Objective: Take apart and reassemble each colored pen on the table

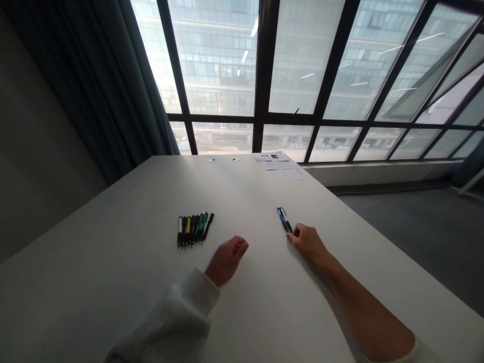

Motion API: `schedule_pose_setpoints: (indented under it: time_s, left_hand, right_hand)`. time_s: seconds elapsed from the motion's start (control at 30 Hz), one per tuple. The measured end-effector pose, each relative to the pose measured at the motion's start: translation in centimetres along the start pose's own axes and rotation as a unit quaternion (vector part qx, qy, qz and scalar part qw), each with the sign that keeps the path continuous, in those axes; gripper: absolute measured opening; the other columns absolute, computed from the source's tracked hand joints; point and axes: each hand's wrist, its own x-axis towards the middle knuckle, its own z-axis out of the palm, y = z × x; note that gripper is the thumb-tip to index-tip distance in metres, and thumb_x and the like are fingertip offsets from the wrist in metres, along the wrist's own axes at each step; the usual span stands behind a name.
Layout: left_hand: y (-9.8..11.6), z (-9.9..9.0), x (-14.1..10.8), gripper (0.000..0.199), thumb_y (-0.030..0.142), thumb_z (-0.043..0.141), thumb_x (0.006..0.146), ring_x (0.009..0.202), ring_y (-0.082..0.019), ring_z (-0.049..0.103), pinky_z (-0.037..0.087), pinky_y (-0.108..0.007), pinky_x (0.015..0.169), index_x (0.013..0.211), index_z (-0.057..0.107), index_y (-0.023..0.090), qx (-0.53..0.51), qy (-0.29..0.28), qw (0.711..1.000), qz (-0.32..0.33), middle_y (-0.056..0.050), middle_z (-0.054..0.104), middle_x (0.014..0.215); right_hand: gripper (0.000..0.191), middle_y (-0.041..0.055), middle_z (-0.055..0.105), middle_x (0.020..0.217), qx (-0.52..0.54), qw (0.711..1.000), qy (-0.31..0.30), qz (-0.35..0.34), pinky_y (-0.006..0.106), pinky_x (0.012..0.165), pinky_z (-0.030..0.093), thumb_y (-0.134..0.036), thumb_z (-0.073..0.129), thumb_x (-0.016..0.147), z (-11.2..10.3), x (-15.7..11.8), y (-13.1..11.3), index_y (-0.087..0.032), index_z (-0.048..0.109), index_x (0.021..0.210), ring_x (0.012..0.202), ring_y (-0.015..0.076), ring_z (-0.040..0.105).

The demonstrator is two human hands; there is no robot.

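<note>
A white table [113,262] runs away from the person toward a tall window [215,60] with dark frames, through which a multi-storey building [219,55] shows. A dark teal curtain [113,75] hangs at the left of the glass beside a grey wall [45,151], and a grey floor [408,237] lies to the right of the table below a white ledge [378,173]. At the far end of the table lie loose papers [282,164] with printing too small to read, and 2 small white discs [212,160] sit near them. No brand or label on the pens can be read either. A row of about 8 pens [194,230], mostly black with white, yellow and green barrels among them, lies side by side, just beyond the left hand [227,260]. That hand, coming from a grey sleeve [177,312], rests on the table with its fingers curled closed, holding nothing. The right hand [307,243] lies at the lower ends of 2 pens [284,220], 1 blue and 1 black, its curled fingers [297,232] touching them. Whether it grips them cannot be told.
</note>
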Motion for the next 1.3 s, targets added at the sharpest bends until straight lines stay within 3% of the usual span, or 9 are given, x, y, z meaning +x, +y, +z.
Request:
schedule_pose_setpoints:
  time_s: [0.13, 0.37, 0.77, 1.3]
  left_hand:
    - [0.1, 0.0, 0.0, 0.038, 0.052, 0.045, 0.095, 0.070, -0.016, 0.056, 0.043, -0.026, 0.066, 0.089, 0.060, 0.018, 0.000, -0.001, 1.000, 0.000, -0.002, 0.062, 0.076]
    - [0.2, -0.1, -0.1, 0.039, 0.052, 0.045, 0.095, 0.067, -0.015, 0.054, 0.042, -0.026, 0.065, 0.088, 0.061, 0.017, 0.003, -0.002, 1.000, 0.001, -0.001, 0.061, 0.074]
    - [0.3, 0.0, -0.2, 0.038, 0.051, 0.047, 0.095, 0.065, -0.015, 0.052, 0.040, -0.026, 0.062, 0.083, 0.062, 0.017, 0.019, 0.001, 1.000, 0.004, 0.000, 0.060, 0.071]
    - [0.4, -0.1, -0.1, 0.039, 0.049, 0.044, 0.095, 0.066, -0.016, 0.052, 0.040, -0.027, 0.062, 0.079, 0.062, 0.018, 0.068, -0.001, 0.997, 0.028, -0.001, 0.059, 0.071]
  right_hand:
    - [0.018, 0.0039, 0.072, 0.073, 0.023, 1.000, 0.010, -0.012, 0.024, 0.064, 0.040, -0.031, 0.069, 0.082, -0.4, -0.1, 0.7, -0.018, 0.065, 0.071, 0.067, 0.0163, 0.063]
    - [0.022, 0.0039, 0.069, 0.063, 0.023, 0.999, 0.029, -0.018, 0.025, 0.060, 0.038, -0.039, 0.064, 0.087, 0.8, -0.1, 0.3, -0.018, 0.066, 0.078, 0.057, 0.0164, 0.059]
    - [0.021, 0.0071, 0.075, 0.078, -0.007, 0.999, 0.029, -0.022, 0.027, 0.066, 0.040, -0.037, 0.062, 0.091, 1.4, -0.1, 0.1, -0.018, 0.067, 0.082, 0.071, 0.0201, 0.068]
    - [0.025, 0.0090, 0.075, 0.080, -0.041, 0.999, 0.027, -0.015, 0.027, 0.062, 0.038, -0.039, 0.058, 0.094, 1.4, -0.3, -0.5, -0.018, 0.068, 0.085, 0.073, 0.0213, 0.069]
